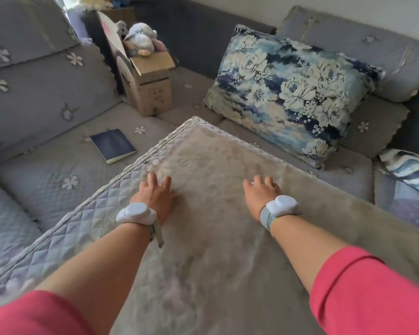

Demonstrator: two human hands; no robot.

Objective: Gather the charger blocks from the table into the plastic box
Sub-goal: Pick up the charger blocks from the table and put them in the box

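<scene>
Left hand [155, 194] flat, right hand [261, 192] seemingly flat, fingers spread

Beneath the left hand [155, 197] a pale beige quilted table cover [203, 238] is showing faint florals, while beyond the right hand [260, 192] a blue-and-cream rose-print pillow [288, 93] is lying against grey flower-dotted sofa covers [46, 97], pink sleeves [373, 291] trailing behind.
</scene>
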